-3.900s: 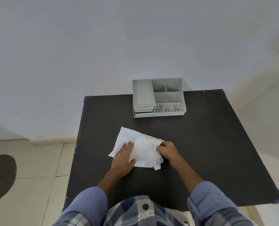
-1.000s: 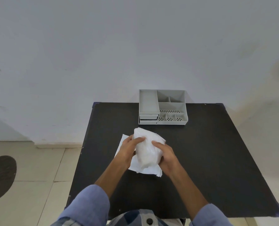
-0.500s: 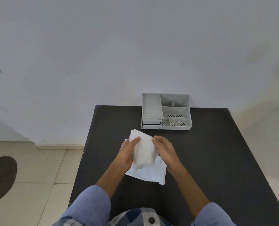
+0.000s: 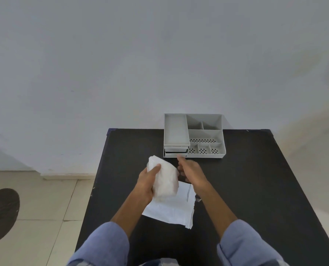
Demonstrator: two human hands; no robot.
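Note:
My left hand grips a bunched white bundle of paper or cloth and holds it above the black table. Beneath it a flat white sheet lies on the table. My right hand is just right of the bundle with its fingers stretched toward the grey organiser, fingertips close to the small drawer at its front left. The right hand holds nothing.
The grey organiser, with several open compartments, stands at the table's far edge against the white wall. Tiled floor with a dark round patch lies to the left of the table. Blue sleeves fill the bottom of the view.
My right hand has let go of the bundle and moved forward toward the organiser's drawer. The left hand now holds the bundle alone, lifted a little higher off the sheet.

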